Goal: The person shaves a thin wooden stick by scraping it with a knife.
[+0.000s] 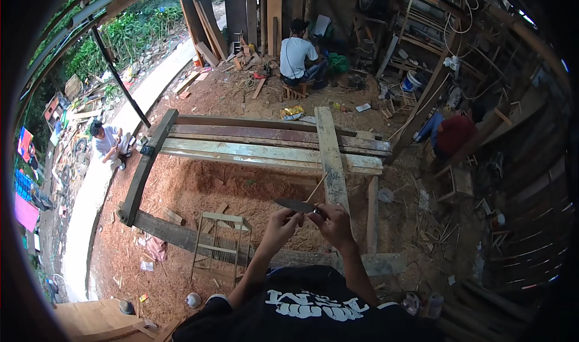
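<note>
A knife (pixel 294 205) with a dark, broad blade points left in front of my chest. My right hand (pixel 333 222) is closed around its handle end. Close beside it, my left hand (pixel 281 227) is pinched shut below the blade. A thin wooden stick (pixel 317 186) slants up and right from behind the blade, its lower end running toward my left fingertips. The fingers partly hide where the stick and knife meet. Beyond my hands, a wide worn plank (pixel 330 155) lies across the bench boards.
Long boards (pixel 241 149) rest on a timber frame (pixel 145 167). A small wooden rack (pixel 222 245) stands left of my arms. Sawdust covers the ground. One person (pixel 295 55) sits at the back, another (pixel 110 142) crouches left, a third (pixel 452 134) sits right.
</note>
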{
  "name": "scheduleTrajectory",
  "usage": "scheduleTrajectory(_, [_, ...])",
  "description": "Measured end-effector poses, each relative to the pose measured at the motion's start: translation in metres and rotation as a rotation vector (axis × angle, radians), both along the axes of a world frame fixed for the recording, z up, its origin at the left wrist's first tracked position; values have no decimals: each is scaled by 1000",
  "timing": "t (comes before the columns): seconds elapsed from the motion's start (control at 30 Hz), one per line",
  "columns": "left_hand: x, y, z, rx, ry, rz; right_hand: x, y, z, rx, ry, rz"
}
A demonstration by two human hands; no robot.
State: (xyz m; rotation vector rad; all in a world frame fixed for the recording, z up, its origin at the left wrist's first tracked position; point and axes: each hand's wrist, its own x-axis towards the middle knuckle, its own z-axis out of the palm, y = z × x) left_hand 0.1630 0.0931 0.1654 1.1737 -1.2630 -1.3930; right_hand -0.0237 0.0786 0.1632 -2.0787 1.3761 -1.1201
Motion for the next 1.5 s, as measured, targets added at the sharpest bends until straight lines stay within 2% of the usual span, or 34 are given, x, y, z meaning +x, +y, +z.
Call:
scheduleTrajectory(0.3, [10, -22, 1, -60, 6, -1, 3, -29, -2, -28, 7, 52])
scheduleTrajectory(0.5, [23, -38, 2, -126, -38, -3, 6, -58, 8, -197, 82, 125])
scheduleTrajectory(0.6, [29, -39, 21, 0, 115, 18, -8, -79, -1, -295, -55, -77])
scheduleTrajectory(0.63, [36, -40, 20, -25, 96, 10, -21, -84, 3, -135, -91, -207])
scheduleTrajectory(0.73, [35, -44, 17, 77, 77, 37, -40, -100, -1, -322, 185, -228])
scheduleTrajectory(0.87, [20, -50, 20, -14, 61, 41, -28, -85, -2, -140, 30, -259])
scheduleTrajectory(0.93, [9, -52, 23, -53, 52, 48, -8, -79, 0, -180, -5, -134])
scheduleTrajectory(1.0, [5, -54, 1, -58, 47, 25, 8, -68, -4, -171, -55, -10])
scheduleTrajectory(1.2, [9, -41, 2, -89, 0, -40, 1, -58, 8, -127, 63, 160])
scheduleTrajectory(1.3, [15, -37, -7, -71, -26, -54, -3, -60, -2, -212, 97, 128])
scheduleTrajectory(1.4, [22, -32, -6, 13, -4, -38, -19, -66, -23, -268, 70, -57])
scheduleTrajectory(1.43, [27, -26, 3, 56, 46, -42, -32, -66, -20, -159, -16, -164])
scheduleTrajectory(1.5, [26, -18, 1, 140, 93, -24, -52, -70, -14, -229, 151, -204])
